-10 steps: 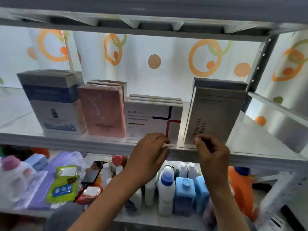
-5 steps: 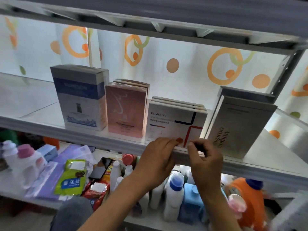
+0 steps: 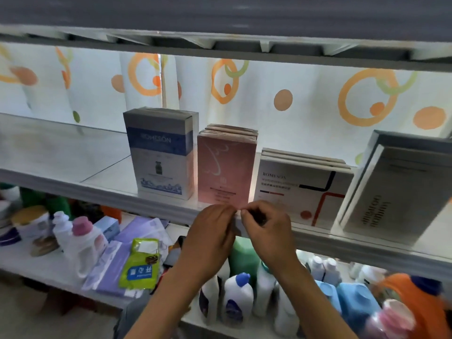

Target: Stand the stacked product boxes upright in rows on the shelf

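Note:
Four groups of product boxes stand upright in a row on the white shelf: a blue-and-white box, pink boxes, white boxes with red and black lines, and grey boxes leaning at the right. My left hand and my right hand are side by side at the shelf's front lip, just below the pink boxes. Both have curled fingers, and their fingertips nearly meet. I see nothing held between them.
The lower shelf holds detergent bottles, purple packets, a green pouch and an orange jug. Another shelf board runs overhead. A curtain with orange rings hangs behind. The left stretch of the box shelf is bare.
Both hands slid left along the shelf's front lip, from in front of the white and grey boxes to below the pink boxes. The view shifted left too.

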Action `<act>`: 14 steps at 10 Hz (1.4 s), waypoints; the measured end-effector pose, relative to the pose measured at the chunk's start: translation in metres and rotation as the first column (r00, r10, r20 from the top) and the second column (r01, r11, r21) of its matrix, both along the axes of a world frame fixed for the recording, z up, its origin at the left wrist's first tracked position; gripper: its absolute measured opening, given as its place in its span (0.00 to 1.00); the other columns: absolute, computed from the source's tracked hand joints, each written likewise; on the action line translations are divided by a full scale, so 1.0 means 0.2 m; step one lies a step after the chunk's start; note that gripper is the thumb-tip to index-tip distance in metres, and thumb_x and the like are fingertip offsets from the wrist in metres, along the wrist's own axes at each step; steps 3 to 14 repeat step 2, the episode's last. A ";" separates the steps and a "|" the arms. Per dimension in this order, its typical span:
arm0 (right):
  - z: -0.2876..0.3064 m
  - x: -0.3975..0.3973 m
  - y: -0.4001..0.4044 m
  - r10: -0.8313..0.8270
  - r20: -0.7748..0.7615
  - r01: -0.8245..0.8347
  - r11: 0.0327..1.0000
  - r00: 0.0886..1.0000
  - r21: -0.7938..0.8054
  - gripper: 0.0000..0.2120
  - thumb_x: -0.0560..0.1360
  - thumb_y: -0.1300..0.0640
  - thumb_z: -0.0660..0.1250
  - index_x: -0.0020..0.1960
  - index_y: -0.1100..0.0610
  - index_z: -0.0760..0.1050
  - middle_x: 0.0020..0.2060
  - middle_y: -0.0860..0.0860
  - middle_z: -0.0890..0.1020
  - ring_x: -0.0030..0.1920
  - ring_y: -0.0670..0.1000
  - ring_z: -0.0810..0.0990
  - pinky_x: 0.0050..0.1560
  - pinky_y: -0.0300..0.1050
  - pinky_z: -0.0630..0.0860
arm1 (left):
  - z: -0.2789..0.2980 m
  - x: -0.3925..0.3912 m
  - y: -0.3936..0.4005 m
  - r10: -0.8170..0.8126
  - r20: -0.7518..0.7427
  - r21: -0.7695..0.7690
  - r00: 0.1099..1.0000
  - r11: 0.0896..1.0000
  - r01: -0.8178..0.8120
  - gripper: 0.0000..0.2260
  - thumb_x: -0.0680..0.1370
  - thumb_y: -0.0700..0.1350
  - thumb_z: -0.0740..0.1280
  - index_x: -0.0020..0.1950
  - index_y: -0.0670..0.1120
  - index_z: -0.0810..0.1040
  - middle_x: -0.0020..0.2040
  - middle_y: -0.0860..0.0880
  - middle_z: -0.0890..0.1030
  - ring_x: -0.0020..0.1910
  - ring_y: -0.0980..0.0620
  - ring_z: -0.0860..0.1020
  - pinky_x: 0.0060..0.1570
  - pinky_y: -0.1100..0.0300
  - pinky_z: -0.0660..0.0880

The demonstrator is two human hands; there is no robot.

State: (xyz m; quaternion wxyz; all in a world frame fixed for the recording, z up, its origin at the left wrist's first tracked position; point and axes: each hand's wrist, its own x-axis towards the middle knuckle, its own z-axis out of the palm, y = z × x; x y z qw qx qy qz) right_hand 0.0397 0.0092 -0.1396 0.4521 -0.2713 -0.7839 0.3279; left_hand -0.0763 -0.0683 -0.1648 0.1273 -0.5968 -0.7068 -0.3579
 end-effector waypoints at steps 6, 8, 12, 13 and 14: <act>0.06 0.03 0.00 0.021 -0.070 -0.026 0.997 0.997 -0.073 0.09 0.75 0.63 0.70 0.40 0.50 0.81 0.35 0.47 0.83 0.38 0.45 0.80 0.40 0.33 0.76 | 0.04 0.01 -0.01 -0.074 0.017 0.054 0.997 0.996 0.073 0.15 0.78 0.41 0.62 0.64 0.48 0.73 0.60 0.51 0.77 0.58 0.54 0.73 0.60 0.58 0.72; 0.06 0.03 0.00 0.021 -0.070 -0.026 0.997 0.997 -0.073 0.09 0.75 0.63 0.70 0.40 0.50 0.81 0.35 0.47 0.83 0.38 0.45 0.80 0.40 0.33 0.76 | 0.04 0.01 -0.01 -0.074 0.017 0.054 0.997 0.996 0.073 0.15 0.78 0.41 0.62 0.64 0.48 0.73 0.60 0.51 0.77 0.58 0.54 0.73 0.60 0.58 0.72; 0.06 0.03 0.00 0.021 -0.070 -0.026 0.997 0.997 -0.073 0.09 0.75 0.63 0.70 0.40 0.50 0.81 0.35 0.47 0.83 0.38 0.45 0.80 0.40 0.33 0.76 | 0.04 0.01 -0.01 -0.074 0.017 0.054 0.997 0.996 0.073 0.15 0.78 0.41 0.62 0.64 0.48 0.73 0.60 0.51 0.77 0.58 0.54 0.73 0.60 0.58 0.72; 0.06 0.03 0.00 0.021 -0.070 -0.026 0.997 0.997 -0.073 0.09 0.75 0.63 0.70 0.40 0.50 0.81 0.35 0.47 0.83 0.38 0.45 0.80 0.40 0.33 0.76 | 0.04 0.01 -0.01 -0.074 0.017 0.054 0.997 0.996 0.073 0.15 0.78 0.41 0.62 0.64 0.48 0.73 0.60 0.51 0.77 0.58 0.54 0.73 0.60 0.58 0.72; 0.06 0.03 0.00 0.021 -0.070 -0.026 0.997 0.997 -0.073 0.09 0.75 0.63 0.70 0.40 0.50 0.81 0.35 0.47 0.83 0.38 0.45 0.80 0.40 0.33 0.76 | 0.04 0.01 -0.01 -0.074 0.017 0.054 0.997 0.996 0.073 0.15 0.78 0.41 0.62 0.64 0.48 0.73 0.60 0.51 0.77 0.58 0.54 0.73 0.60 0.58 0.72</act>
